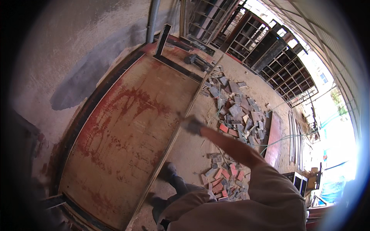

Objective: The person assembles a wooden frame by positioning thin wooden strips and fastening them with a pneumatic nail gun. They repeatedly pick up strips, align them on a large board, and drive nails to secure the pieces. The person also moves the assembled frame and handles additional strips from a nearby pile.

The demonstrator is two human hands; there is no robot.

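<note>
My right hand [192,125], in a dark grey glove, reaches out over the near edge of a large stained wooden panel [127,142]. Its fingers are smeared by motion, so whether they grip the edge cannot be made out. A narrow blurred shape [179,115] shows just beyond the fingers; its kind is unclear. Red-brown smears cover much of the panel. A thin pale strip [163,159] runs the length of its near side, and a dark beam [94,104] borders its wall side. My left hand is out of view.
Scattered wood offcuts [241,109] lie on the floor to the right, with reddish blocks [221,181] nearer me. My shoe [168,170] is close beside the panel. A dark upright post [163,39] rises at its far end. Metal racks [262,48] line the back.
</note>
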